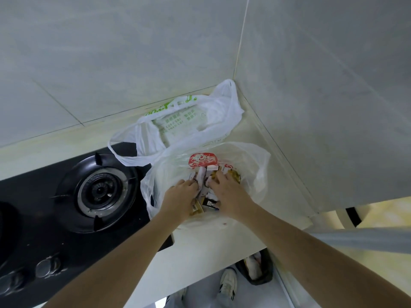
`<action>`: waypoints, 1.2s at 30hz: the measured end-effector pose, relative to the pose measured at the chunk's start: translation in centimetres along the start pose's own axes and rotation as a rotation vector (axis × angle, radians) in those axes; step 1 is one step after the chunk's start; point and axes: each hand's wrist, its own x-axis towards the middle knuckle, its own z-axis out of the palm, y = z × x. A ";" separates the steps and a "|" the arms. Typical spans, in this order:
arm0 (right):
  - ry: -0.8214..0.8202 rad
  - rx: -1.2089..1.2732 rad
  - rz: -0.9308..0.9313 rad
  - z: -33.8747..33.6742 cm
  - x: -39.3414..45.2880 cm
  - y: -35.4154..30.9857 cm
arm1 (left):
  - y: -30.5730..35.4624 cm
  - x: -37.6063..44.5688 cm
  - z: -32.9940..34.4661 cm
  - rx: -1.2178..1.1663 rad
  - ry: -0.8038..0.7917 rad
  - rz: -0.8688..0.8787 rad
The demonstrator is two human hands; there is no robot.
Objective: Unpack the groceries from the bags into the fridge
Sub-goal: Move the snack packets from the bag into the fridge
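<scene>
Still early: both hands are inside the near clear bag (255, 165) on the counter, nothing out yet, fridge unseen. Left hand (178, 196) curls onto the small packets (201, 174); right hand (226, 192) presses among them, grip unclear. Left of the hands, gas burner (100, 192). Beyond them, second white bag (184, 121), apparently unpacked too.
</scene>
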 end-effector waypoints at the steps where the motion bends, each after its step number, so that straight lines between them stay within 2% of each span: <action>1: -0.007 0.019 0.004 -0.1 0.0 0.0 | -0.1 -0.2 -0.2 -0.006 0.005 -0.005; 7: 0.023 0.116 -0.047 -1.5 -0.4 -0.3 | 0.4 -0.8 -1.5 0.000 0.029 -0.043; 13: 0.109 0.181 -0.039 -3.3 -1.8 -0.8 | 0.7 -1.8 -5.7 -0.162 0.149 -0.073; 21: 0.271 0.319 0.091 -9.0 -5.3 -3.1 | 0.2 -4.1 -14.4 -0.268 0.200 0.046; 24: 0.399 0.406 0.139 -13.4 -8.4 -4.5 | 1.5 -5.0 -19.2 -0.332 0.244 0.166; 30: 0.743 0.567 0.319 -23.4 -19.8 -6.1 | 7.8 -6.5 -30.3 -0.306 0.279 0.595; 36: 1.109 0.610 0.539 -29.3 -36.9 -6.0 | 21.9 -10.7 -38.0 -0.364 0.232 1.007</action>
